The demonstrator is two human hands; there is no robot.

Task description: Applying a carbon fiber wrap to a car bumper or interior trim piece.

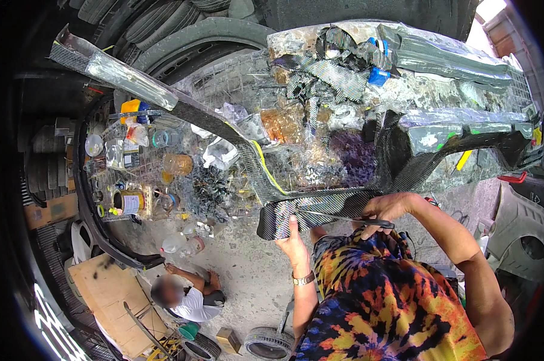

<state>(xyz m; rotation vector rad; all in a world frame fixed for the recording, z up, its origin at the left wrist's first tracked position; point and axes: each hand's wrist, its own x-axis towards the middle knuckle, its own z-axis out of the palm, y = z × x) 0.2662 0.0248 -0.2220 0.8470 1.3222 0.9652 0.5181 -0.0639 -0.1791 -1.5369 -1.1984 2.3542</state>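
A long curved carbon-fibre panel with a woven dark surface lies along the near edge of a messy work table. My left hand, with a wristwatch on the wrist, presses flat against the panel's rounded left end. My right hand grips the black handles of a pair of scissors, whose blades run left across the panel's surface. A yellow strip runs along the panel's upper edge.
Carbon-fibre cloth scraps, plastic sheeting and resin-stained cups cover the table. A wire rack holds tins and jars at the left. Another person crouches on the concrete floor beside cardboard. Tyres are stacked at the back.
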